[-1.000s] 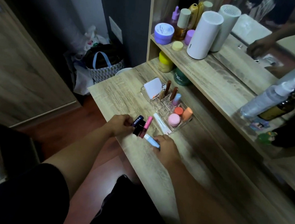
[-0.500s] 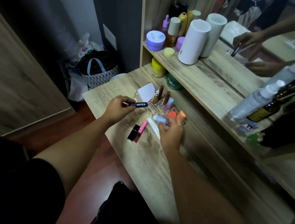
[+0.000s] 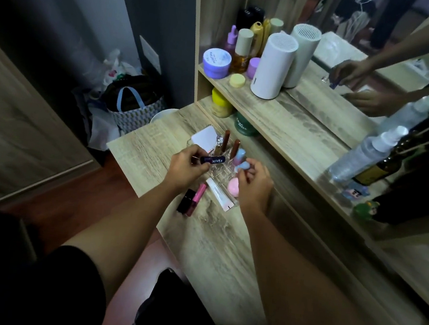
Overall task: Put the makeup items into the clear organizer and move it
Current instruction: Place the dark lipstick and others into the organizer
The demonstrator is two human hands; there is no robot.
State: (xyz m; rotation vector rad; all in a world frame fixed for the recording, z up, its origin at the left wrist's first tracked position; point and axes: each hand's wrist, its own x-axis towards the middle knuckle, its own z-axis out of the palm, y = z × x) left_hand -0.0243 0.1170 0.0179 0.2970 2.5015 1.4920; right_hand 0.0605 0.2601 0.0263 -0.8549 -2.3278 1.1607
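Observation:
The clear organizer (image 3: 216,174) sits on the wooden desk, with brown tubes (image 3: 226,139), a white card (image 3: 204,139) and a pink round item (image 3: 232,187) in it. My left hand (image 3: 184,168) holds a dark blue Nivea stick (image 3: 212,160) level over the organizer's left side. My right hand (image 3: 255,184) pinches a light blue tube (image 3: 242,167) above its slots. On the desk by the organizer lie a black lipstick (image 3: 185,201), a pink gloss tube (image 3: 196,199) and a white tube (image 3: 220,194).
A shelf above the desk (image 3: 280,116) carries a white cylinder (image 3: 272,66), purple jars and bottles. A spray bottle (image 3: 367,153) and a dark bottle stand at the right before a mirror. Bags (image 3: 131,110) sit on the floor at the left.
Both hands lifted from the desk to the organizer. The left took up the Nivea stick, the right the light blue tube. The black lipstick and pink gloss stayed on the desk.

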